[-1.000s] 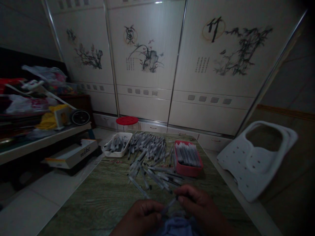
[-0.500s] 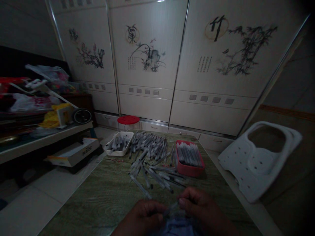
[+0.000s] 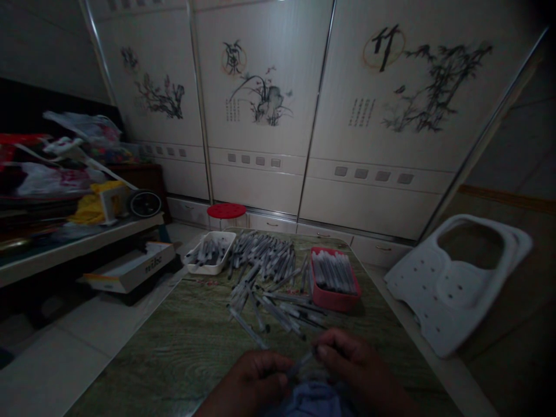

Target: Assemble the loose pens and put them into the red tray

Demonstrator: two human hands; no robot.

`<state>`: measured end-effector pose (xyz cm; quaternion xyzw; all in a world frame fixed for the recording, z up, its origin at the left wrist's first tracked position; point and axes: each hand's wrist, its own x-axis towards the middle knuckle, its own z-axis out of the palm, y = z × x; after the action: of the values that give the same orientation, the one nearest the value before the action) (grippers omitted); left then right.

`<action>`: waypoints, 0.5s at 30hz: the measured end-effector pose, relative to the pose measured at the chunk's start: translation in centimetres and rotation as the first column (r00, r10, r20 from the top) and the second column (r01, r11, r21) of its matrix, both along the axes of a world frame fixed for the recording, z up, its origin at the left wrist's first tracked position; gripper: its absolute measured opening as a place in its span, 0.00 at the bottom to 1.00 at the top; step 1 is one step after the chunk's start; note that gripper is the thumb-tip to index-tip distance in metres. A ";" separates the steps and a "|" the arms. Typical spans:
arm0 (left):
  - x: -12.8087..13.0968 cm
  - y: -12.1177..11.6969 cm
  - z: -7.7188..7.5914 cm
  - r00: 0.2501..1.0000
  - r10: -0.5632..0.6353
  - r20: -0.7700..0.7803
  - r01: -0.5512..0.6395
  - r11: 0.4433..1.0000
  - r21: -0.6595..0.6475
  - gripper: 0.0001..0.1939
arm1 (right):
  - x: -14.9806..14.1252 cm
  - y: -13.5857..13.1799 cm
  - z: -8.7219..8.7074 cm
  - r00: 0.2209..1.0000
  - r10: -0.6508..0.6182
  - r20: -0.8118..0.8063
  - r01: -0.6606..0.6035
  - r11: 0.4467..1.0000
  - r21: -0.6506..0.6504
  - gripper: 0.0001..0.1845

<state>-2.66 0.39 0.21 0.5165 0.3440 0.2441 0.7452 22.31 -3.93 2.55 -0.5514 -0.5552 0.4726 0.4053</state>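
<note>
wood-grain table (image 3: 174, 365), loose pens (image 3: 264, 304), left hand (image 3: 247, 379), right hand (image 3: 350, 359), grip pinching one pen (image 3: 300, 364)

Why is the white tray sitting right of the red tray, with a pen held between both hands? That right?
No, wrong side: the head view shows the white tray left of the red tray, not right of it. The pen held between the left hand and right hand is as you said.

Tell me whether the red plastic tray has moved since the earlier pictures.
No, the red plastic tray holds its place relative to the white plastic tray.
</note>
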 end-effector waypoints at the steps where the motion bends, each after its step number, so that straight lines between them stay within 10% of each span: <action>1: 0.0 0.0 0.0 1.000 0.008 -0.004 -0.008 1.000 -0.007 0.22 | 0.0 0.0 -0.1 1.000 -0.001 -0.003 0.001 1.000 0.001 0.24; 15: 0.0 0.0 0.1 1.000 -0.005 0.002 0.005 1.000 0.010 0.23 | -0.4 0.0 -0.5 0.999 -0.020 -0.038 0.019 1.000 -0.012 0.27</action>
<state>-2.69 0.41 0.30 0.5207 0.3409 0.2444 0.7436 21.89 -3.89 2.00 -0.5500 -0.5391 0.4825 0.4172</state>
